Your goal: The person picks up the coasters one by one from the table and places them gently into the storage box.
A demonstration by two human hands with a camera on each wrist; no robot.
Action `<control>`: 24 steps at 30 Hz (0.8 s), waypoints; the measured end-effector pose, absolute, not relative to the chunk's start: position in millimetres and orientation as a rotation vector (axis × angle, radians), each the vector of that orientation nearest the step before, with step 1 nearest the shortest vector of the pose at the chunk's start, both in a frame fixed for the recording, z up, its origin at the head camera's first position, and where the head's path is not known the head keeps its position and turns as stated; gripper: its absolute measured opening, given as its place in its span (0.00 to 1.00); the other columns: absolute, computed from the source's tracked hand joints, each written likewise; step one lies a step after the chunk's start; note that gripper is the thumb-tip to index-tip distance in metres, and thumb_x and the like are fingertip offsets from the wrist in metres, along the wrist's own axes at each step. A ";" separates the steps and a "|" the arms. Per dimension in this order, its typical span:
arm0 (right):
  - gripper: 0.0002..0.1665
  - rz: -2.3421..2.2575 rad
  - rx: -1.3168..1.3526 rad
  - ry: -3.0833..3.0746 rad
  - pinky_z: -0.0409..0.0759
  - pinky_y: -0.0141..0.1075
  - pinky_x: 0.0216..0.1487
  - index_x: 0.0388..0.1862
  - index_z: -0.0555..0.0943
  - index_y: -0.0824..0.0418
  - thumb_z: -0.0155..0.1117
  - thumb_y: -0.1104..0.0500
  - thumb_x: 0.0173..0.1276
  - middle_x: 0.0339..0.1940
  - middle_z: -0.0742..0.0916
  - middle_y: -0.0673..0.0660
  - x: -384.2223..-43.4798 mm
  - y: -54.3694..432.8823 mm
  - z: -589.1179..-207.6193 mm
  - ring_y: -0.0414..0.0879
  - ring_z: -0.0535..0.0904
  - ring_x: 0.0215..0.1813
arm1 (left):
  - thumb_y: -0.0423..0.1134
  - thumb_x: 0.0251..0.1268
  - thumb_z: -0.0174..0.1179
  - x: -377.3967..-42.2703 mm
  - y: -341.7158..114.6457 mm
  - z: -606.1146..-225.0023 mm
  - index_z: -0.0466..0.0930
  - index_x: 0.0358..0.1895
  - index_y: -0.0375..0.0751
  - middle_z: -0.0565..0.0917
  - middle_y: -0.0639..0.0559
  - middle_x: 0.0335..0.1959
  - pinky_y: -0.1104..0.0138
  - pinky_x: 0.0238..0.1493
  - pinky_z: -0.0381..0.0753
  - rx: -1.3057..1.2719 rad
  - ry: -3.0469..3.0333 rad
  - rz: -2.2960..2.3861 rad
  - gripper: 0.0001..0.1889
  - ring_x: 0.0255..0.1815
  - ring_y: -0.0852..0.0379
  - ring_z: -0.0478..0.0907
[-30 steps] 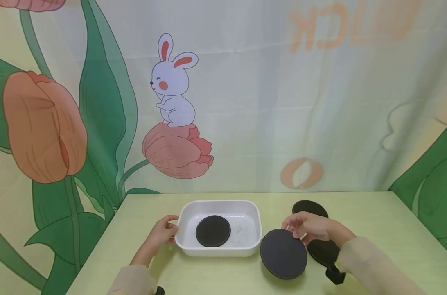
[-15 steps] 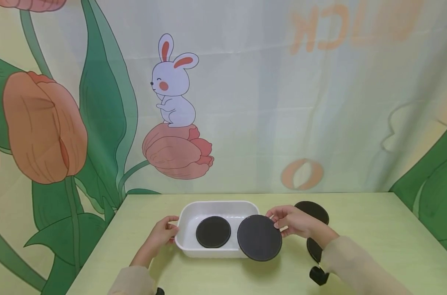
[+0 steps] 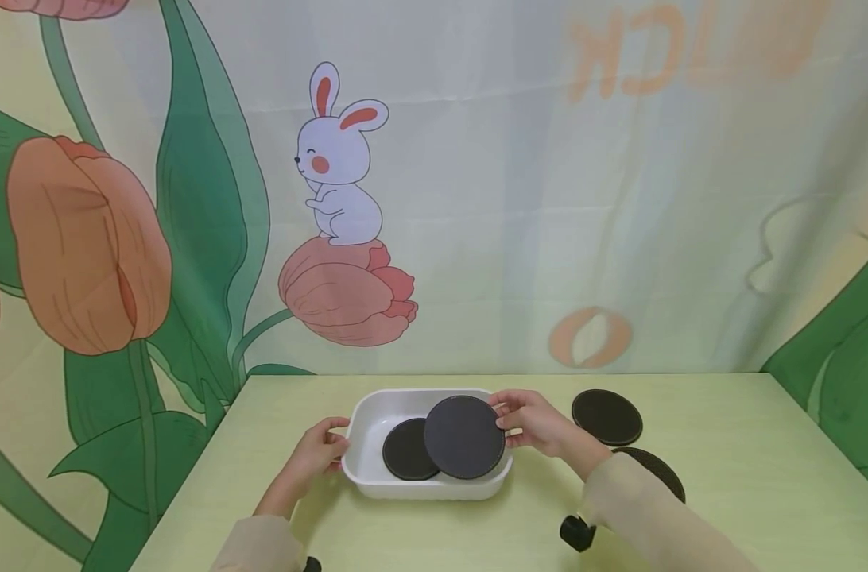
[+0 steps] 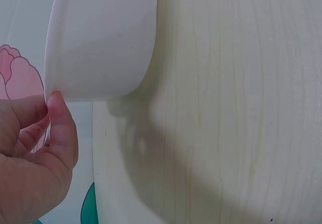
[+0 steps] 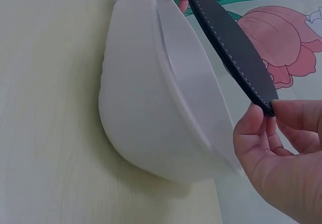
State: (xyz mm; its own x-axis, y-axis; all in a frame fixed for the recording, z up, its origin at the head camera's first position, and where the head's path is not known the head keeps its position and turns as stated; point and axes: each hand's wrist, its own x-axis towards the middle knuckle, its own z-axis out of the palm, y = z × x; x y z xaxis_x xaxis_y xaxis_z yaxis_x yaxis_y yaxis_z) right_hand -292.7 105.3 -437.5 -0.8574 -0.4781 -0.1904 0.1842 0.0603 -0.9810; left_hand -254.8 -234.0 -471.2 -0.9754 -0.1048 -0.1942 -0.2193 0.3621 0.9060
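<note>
A white rectangular basin (image 3: 434,489) with rounded corners stands on the table. My left hand (image 3: 319,446) pinches its left rim between thumb and fingers, as the left wrist view also shows at the hand (image 4: 40,148). Inside the basin lies one round black coaster (image 3: 408,450), partly covered in the head view. Over the basin's right half, my right hand (image 3: 530,421) pinches a second round coaster (image 3: 465,437) by its edge. In the right wrist view this dark coaster (image 5: 234,48) has white stitching round its border and is held tilted above the rim.
Two more round black coasters lie to the right: one (image 3: 607,417) farther back, the other (image 3: 656,470) partly hidden by the right sleeve (image 3: 649,508). A curtain (image 3: 477,199) with a rabbit and tulips hangs behind the pale table (image 3: 749,445).
My right hand has carried its coaster leftward from beside the basin to above its right half. The left hand has stayed at the basin's rim, and the coaster inside has not moved.
</note>
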 end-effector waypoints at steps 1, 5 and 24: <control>0.21 -1.854 -0.284 1.878 0.74 0.31 0.27 0.51 0.67 0.69 0.52 0.72 0.56 0.30 0.75 0.51 -293.1 102.2 -438.8 0.40 0.72 0.26 | 0.28 0.61 0.50 -254.6 -233.8 -470.6 0.66 0.55 0.35 0.71 0.47 0.32 0.68 0.26 0.75 -0.299 2.507 1.691 0.18 0.27 0.55 0.74; 0.22 -1.887 -0.231 1.888 0.74 0.30 0.25 0.52 0.67 0.70 0.52 0.73 0.56 0.29 0.75 0.51 -294.2 89.4 -443.0 0.39 0.72 0.24 | 0.28 0.60 0.50 -253.6 -232.7 -468.6 0.66 0.54 0.35 0.71 0.47 0.31 0.67 0.27 0.75 -0.303 2.510 1.692 0.17 0.26 0.55 0.73; 0.20 -2.056 -0.012 1.911 0.74 0.30 0.21 0.47 0.70 0.71 0.50 0.74 0.52 0.26 0.76 0.53 -300.4 33.1 -470.1 0.41 0.73 0.22 | 0.27 0.60 0.50 -253.9 -232.6 -469.7 0.66 0.54 0.35 0.70 0.47 0.31 0.70 0.25 0.73 -0.313 2.489 1.718 0.17 0.27 0.54 0.74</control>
State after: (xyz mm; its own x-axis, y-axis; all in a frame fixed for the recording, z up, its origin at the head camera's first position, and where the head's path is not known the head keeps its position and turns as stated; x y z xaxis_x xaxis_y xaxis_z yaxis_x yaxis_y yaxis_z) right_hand -300.4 33.1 -470.1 -0.9444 -0.2462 -0.2177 0.2351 -0.0432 -0.9710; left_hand -253.9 -232.6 -469.7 -0.9737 -0.1109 -0.1990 -0.2254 0.3421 0.9122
